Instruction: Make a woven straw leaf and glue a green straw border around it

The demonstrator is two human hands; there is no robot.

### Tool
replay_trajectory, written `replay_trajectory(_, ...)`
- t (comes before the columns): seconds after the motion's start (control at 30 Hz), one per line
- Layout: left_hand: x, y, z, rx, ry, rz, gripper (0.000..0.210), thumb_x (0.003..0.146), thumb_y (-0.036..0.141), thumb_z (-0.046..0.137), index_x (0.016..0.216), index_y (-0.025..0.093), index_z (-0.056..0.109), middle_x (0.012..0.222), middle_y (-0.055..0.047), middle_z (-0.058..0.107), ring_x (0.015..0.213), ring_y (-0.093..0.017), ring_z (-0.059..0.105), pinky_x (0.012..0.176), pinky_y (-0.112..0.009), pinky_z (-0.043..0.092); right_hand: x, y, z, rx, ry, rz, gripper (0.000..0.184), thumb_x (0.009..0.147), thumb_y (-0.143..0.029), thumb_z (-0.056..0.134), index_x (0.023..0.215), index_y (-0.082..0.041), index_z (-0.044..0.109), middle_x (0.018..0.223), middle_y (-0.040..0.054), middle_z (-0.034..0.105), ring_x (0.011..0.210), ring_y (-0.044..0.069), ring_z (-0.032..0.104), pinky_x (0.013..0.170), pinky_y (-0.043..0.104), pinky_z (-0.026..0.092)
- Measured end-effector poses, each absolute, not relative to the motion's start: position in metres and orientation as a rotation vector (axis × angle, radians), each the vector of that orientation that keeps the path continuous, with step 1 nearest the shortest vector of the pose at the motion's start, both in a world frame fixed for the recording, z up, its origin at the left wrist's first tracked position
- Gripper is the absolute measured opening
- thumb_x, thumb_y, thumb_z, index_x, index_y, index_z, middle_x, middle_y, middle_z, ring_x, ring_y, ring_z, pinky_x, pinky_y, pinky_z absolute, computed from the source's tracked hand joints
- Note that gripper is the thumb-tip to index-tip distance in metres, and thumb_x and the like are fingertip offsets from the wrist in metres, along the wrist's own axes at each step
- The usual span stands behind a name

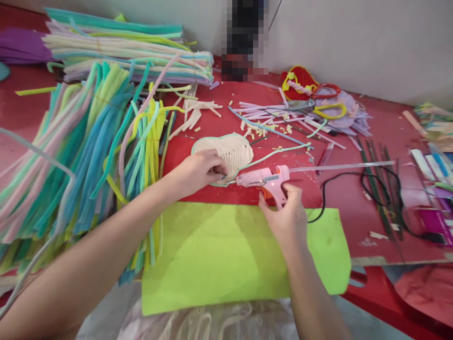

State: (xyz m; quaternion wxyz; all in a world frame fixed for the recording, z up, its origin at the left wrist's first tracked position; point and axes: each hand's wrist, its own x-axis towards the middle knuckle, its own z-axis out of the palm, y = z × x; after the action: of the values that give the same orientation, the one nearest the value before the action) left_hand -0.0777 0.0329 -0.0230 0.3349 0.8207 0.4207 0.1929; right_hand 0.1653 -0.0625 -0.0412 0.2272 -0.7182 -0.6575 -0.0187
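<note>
One pink glue gun (253,179): gripped in your right hand (292,222), fingers wrapped round the handle, nozzle (231,182) right at the lower edge.
Cream piece (231,147): flat on the red surface (198,194), beyond your lime sheet (219,259).
Left hand (200,168): over that piece, fingertips near the nozzle; can't tell whether they're pinching.

Smooth plastic glue gun (255,178) — metal tip (231,181), ridged cream panel (235,150), matt green sheet (219,255), metal scissor blades (301,106)

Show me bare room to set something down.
Green sheet between left forearm and right forearm is bare; so is some red table right of the lilac pile. Crowded: the left, with fuzzy stems, and behind the cream piece, with offcuts.
</note>
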Motion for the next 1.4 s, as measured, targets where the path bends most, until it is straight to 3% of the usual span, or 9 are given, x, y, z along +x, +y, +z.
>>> replay_trajectory(1.4, -0.078, 0.036, -0.027, 2.172, 1.091, 0.519, 0.012, 0.08, 0.015, 0.059, 0.087, 0.018, 0.069, 0.086, -0.002, 0.063, 0.08, -0.013, 0.058, 0.074, -0.025, 0.045, 0.16, -0.075, -0.027, -1.735, -1.927, -0.332, 0.031, 0.083, -0.023, 0.063, 0.111, -0.023, 0.049, 0.095, 0.0064, 0.064, 0.088, 0.022, 0.066, 0.071, 0.032, 0.054)
